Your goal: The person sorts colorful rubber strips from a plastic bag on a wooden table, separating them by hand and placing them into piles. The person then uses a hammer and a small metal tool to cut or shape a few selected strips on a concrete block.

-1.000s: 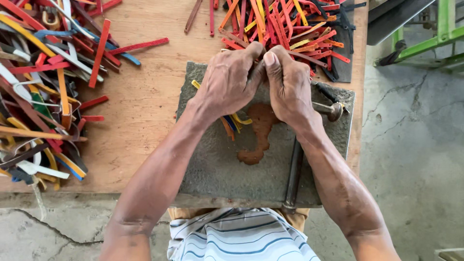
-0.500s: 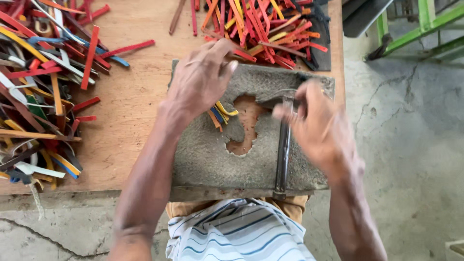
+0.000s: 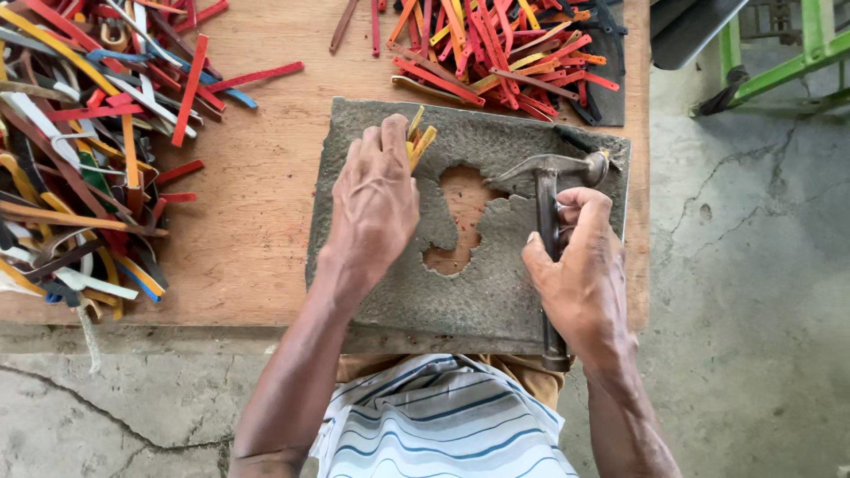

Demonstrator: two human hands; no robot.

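My left hand [image 3: 376, 199] lies palm down on a worn grey mat [image 3: 478, 296] and holds a small bundle of yellow and orange strips [image 3: 417, 140] whose ends stick out past my fingers. My right hand [image 3: 577, 274] closes around the handle of a metal claw hammer [image 3: 551, 177] that lies along the right side of the mat, head toward the far edge. The mat has a ragged hole [image 3: 462, 217] in its middle showing the wooden board [image 3: 257, 221] beneath.
A big heap of coloured strips [image 3: 75, 142] covers the board's left side. Another pile of red, orange and yellow strips [image 3: 496, 53] lies at the far edge. Cracked concrete floor [image 3: 753, 265] is to the right, with a green metal frame [image 3: 779, 62] at top right.
My hands have parted: the left stayed on the mat with the strips, the right moved to the hammer and gripped its handle. The camera view shifted slightly.
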